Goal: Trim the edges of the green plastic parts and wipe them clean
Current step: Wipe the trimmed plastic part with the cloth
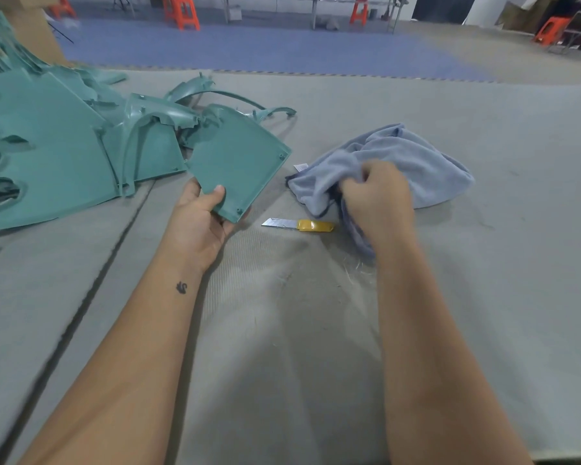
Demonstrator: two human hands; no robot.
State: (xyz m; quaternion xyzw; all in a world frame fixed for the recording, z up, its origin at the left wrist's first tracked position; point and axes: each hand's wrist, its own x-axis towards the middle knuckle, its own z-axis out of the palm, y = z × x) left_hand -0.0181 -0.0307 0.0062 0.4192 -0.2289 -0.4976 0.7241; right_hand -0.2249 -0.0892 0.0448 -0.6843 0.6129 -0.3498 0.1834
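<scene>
My left hand (203,218) holds a green plastic part (235,162) by its near corner, thumb on its inner face, fingers under it. The part is a curved panel with a raised rim and small pegs at the corners. My right hand (378,196) grips a bunched grey-blue cloth (420,162) that lies on the mat to the right of the part. A yellow-handled utility knife (304,225) lies flat on the mat between my hands, blade out and pointing left.
A pile of green plastic parts (57,152) covers the left of the grey mat (483,263). A dark seam (114,243) runs diagonally through the mat at left. Beyond the mat are blue flooring and orange stools (182,11).
</scene>
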